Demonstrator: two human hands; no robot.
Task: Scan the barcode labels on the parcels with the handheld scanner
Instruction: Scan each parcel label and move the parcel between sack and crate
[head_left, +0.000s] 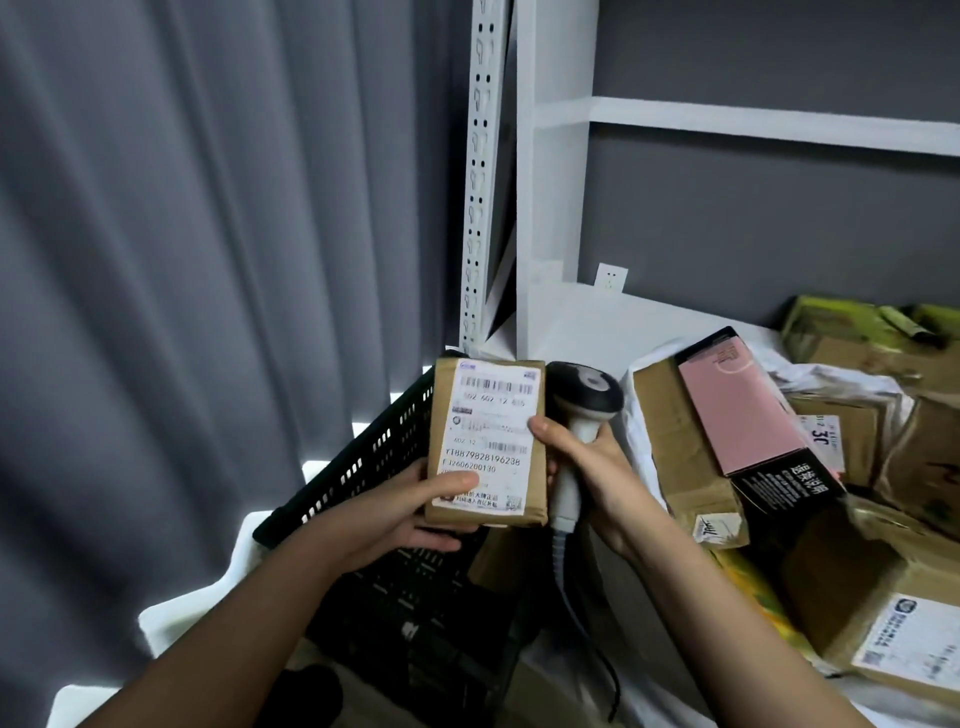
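We have 1 parcel (485, 441) up in front of us, label (491, 439) facing the camera, held over the black crate (374, 467). Our left hand (410, 512) grips it from the lower left, thumb laid across the bottom of the label and fingers curled behind. Our right hand (587, 467) wraps around the scanner (576, 415) handle, and its thumb also presses the parcel's right edge, so the scanner sits just beside the parcel, touching or nearly so. The scanner head points away from us, up past the parcel, not at the barcode; no scan beam shows on the label. We judge this parcel is not yet read, or is between reads; we cannot tell which.

Much looks left to do. On the shelf (582, 322) to our right lies a loose pile (779, 441) of parcels: brown boxes, a pink box (737, 410) tilted on top, green packaging at the back, and another labelled box at the lower right.

The crate holds dark, unclear contents, plus a brown box (493, 561) just below the scanner cable (587, 613), possibly inside the crate's edge. Whether scanned parcels go there, we cannot say.
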